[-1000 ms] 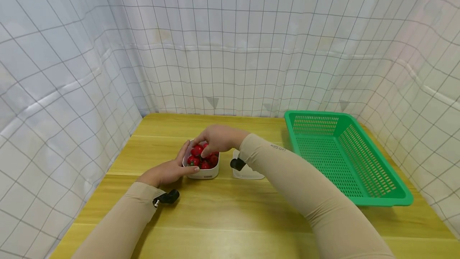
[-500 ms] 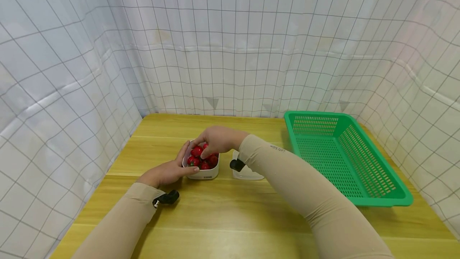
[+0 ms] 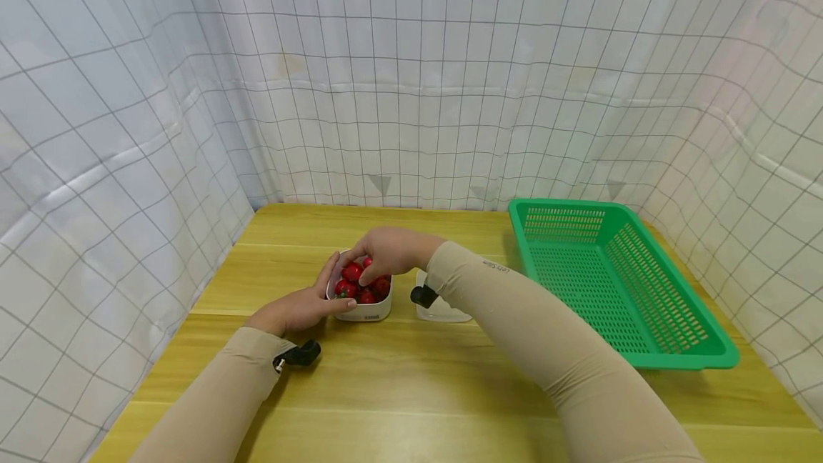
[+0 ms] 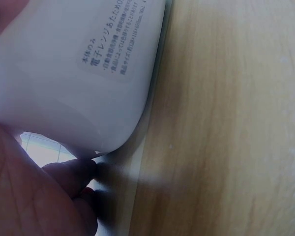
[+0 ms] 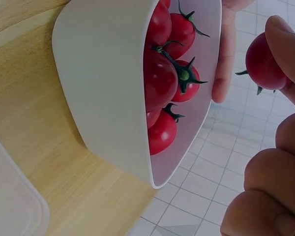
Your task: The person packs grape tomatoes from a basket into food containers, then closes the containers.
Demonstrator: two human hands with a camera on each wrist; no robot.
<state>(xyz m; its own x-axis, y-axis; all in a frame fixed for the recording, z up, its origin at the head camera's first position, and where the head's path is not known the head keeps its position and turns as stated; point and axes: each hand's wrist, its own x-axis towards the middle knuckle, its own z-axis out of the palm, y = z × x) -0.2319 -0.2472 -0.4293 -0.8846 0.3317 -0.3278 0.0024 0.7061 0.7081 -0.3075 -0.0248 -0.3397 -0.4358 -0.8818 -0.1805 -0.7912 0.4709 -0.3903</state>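
Note:
A white square container (image 3: 360,313) full of red cherry tomatoes (image 3: 366,296) with green stems stands on the wooden table. My left hand (image 3: 302,308) grips it from the left, thumb across the near rim and fingers along the far-left side. In the left wrist view the container's wall (image 4: 69,93) carries printed Japanese text. Over the container's mouth, my right hand (image 3: 392,249) reaches in from the right. The right wrist view shows it pinching one cherry tomato (image 5: 263,64) between thumb and finger, apart from the others. Those other fingers are curled.
A translucent white lid (image 3: 444,313) lies right of the container, partly under the right forearm. A green slotted basket (image 3: 527,241) stands farther right on the table (image 3: 398,391). White grid-patterned curtains (image 3: 444,127) rise behind and at both sides.

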